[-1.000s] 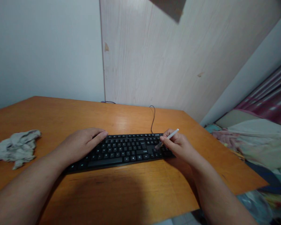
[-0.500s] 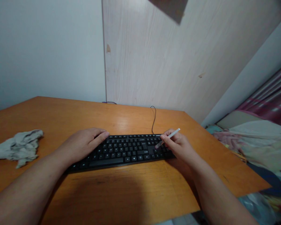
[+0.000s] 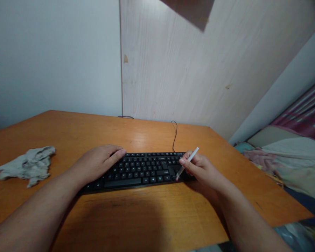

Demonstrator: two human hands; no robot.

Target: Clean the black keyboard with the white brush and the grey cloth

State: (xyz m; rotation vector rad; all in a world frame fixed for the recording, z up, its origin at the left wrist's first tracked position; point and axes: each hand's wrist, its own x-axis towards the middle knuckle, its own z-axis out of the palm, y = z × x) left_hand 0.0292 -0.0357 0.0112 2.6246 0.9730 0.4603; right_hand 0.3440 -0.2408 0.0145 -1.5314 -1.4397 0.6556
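A black keyboard [image 3: 136,171] lies flat on the wooden desk. Over its left end rests my left hand [image 3: 102,162], gripping it, with the thumb along the top rows and the other fingers mostly hidden past the far edge. My right hand [image 3: 196,166] is closed in a pinch on a thin brush [image 3: 190,157] with a white handle. The brush slants down to the left, and its small pinkish tip is at the keys near the arrow cluster, by the near edge. My right hand hides part of the number pad.
A crumpled grey cloth [image 3: 28,164] lies on the desk [image 3: 94,129] at the left. The keyboard's cable [image 3: 175,134] runs to the back edge, near another short dark cord [image 3: 126,116]. To the right, beyond the desk edge, is a bed with bedding [image 3: 291,157].
The brush tip has moved toward me, from the keys above the arrows to the near edge, and the handle is steeper. My left hand stays on the keyboard. The view has shifted slightly left.
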